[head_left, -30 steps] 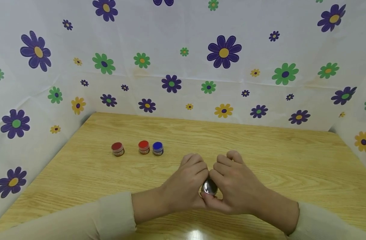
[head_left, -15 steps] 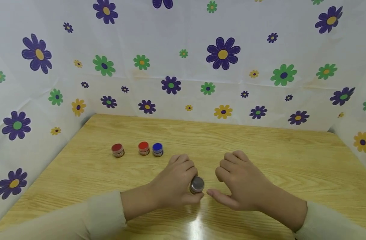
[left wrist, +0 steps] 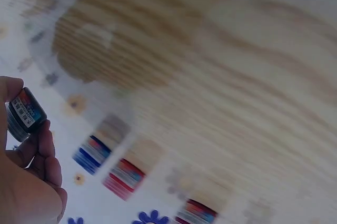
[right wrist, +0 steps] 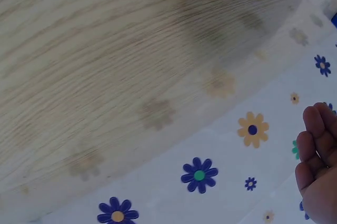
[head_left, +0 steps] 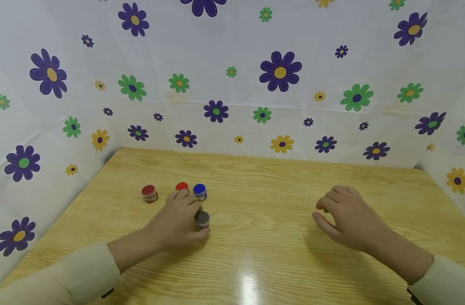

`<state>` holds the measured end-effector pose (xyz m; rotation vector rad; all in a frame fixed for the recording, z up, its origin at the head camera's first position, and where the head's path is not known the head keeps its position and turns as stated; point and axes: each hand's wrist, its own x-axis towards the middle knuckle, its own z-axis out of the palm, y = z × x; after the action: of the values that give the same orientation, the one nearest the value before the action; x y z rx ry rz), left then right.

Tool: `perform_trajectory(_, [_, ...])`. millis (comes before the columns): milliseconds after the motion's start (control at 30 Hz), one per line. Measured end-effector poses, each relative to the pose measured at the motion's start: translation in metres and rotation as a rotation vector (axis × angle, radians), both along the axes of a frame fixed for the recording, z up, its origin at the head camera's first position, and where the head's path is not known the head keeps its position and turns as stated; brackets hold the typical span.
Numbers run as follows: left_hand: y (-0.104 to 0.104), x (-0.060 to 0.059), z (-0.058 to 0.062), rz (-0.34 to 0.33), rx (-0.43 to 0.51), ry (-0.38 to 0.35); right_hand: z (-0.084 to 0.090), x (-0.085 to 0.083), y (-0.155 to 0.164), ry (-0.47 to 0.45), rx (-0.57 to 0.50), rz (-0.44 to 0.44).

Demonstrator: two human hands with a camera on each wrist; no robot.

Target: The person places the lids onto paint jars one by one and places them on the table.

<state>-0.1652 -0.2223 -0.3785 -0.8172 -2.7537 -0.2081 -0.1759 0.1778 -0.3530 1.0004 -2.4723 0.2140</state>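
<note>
My left hand point(head_left: 176, 222) grips a small round jar with a dark grey lid point(head_left: 202, 219) between thumb and fingers. In the left wrist view that dark jar point(left wrist: 25, 114) shows a printed label facing the camera. Just beyond my knuckles stand a bright red paint jar point(head_left: 182, 187), partly hidden by the hand, and a blue paint jar point(head_left: 199, 191). A dark red paint jar point(head_left: 149, 193) stands farther left. Over the right half of the table, my right hand point(head_left: 350, 218) holds nothing, its fingers loosely bent.
The wood-grain table point(head_left: 263, 220) is glossy and reflects a light near its front. White cloth point(head_left: 232, 93) printed with purple, green and yellow flowers encloses the back and both sides.
My left hand has carried the dark-lidded jar left, toward the other jars. My right hand has let go of it and moved away to the right.
</note>
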Motion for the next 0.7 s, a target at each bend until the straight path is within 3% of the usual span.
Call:
perform_trajectory(233, [-0.031,-0.001,-0.005,0.045,-0.008,-0.022,-0.003,-0.007,0.042,-0.04,0.023,-0.131])
perform_trajectory(433, [-0.047,0.0,-0.008,0.071,-0.054,-0.048,-0.003,-0.015,0.069,-0.074,0.044,-0.186])
perform_trajectory(533, [-0.05,0.001,-0.004,0.081,-0.046,-0.038,-0.001,-0.018,0.078,-0.08,0.048,-0.192])
perform_trajectory(700, [-0.051,-0.005,0.011,0.067,0.036,0.056,0.005,-0.019,0.088,-0.136,0.075,-0.254])
